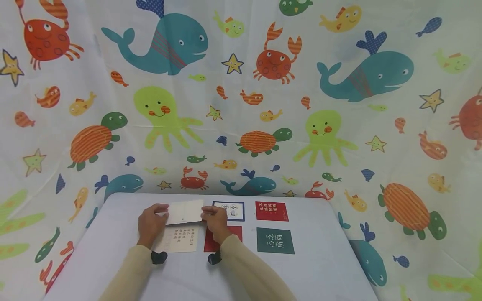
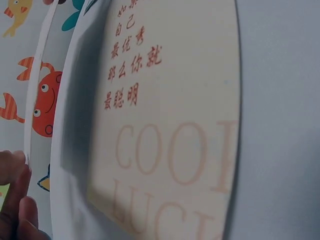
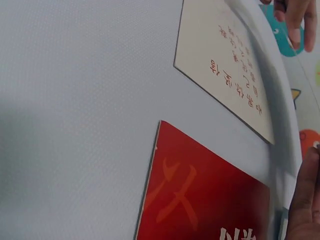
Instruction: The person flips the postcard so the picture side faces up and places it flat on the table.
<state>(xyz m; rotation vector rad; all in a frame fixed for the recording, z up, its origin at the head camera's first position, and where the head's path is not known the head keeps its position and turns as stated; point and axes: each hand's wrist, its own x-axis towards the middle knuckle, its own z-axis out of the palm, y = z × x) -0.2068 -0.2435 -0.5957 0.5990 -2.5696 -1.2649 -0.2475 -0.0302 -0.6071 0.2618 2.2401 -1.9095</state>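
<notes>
A thin white booklet (image 1: 184,211) is held up above the table by both hands, its near edge raised. My left hand (image 1: 150,221) pinches its left edge between thumb and fingers. On the opposite edge, my right hand (image 1: 217,221) has the same kind of pinch. Beneath it lies a cream booklet (image 1: 178,240) with red characters, partly covered in the head view. The left wrist view shows the white booklet edge-on as a narrow strip, and the cream booklet (image 2: 170,110) large and close. A red booklet (image 1: 236,232) lies under my right wrist, partly hidden.
On the white table (image 1: 320,267) are a blue-bordered booklet (image 1: 237,212), another red one (image 1: 272,211) and a green one (image 1: 275,241), in rows to the right. A curtain (image 1: 241,113) printed with sea animals hangs behind the table's far edge.
</notes>
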